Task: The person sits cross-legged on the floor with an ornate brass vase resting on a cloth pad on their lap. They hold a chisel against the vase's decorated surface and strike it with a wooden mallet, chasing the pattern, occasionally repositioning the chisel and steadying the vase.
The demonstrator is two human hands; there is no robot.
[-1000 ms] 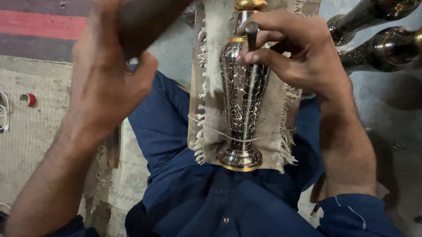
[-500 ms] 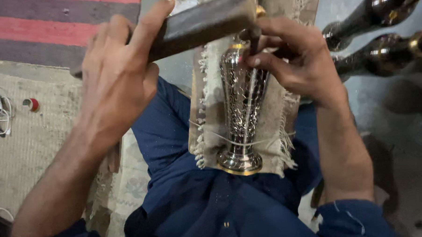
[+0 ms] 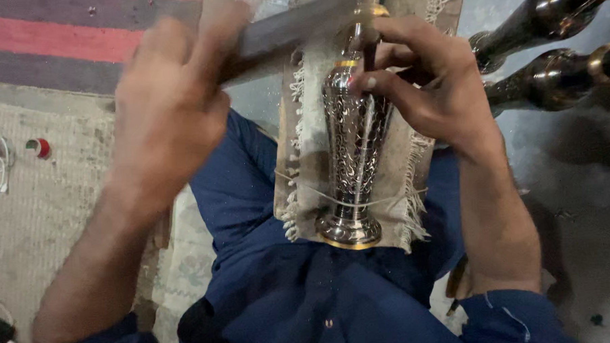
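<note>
As apparently gripped, vase (image 3: 354,156) foot-toward-person.

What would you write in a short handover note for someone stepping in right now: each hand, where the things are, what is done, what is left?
Left hand: grips a dark hammer-like block, raised and blurred, above the vase top.
Right hand: pinches a thin punch tool against the upper part of the engraved metal vase.
Vase: lies on a fringed cloth pad on the lap, tied down by a string.
Done: patterning covers most of the visible body.
Left: cannot tell how much. Two dark vases lie at upper right.
</note>
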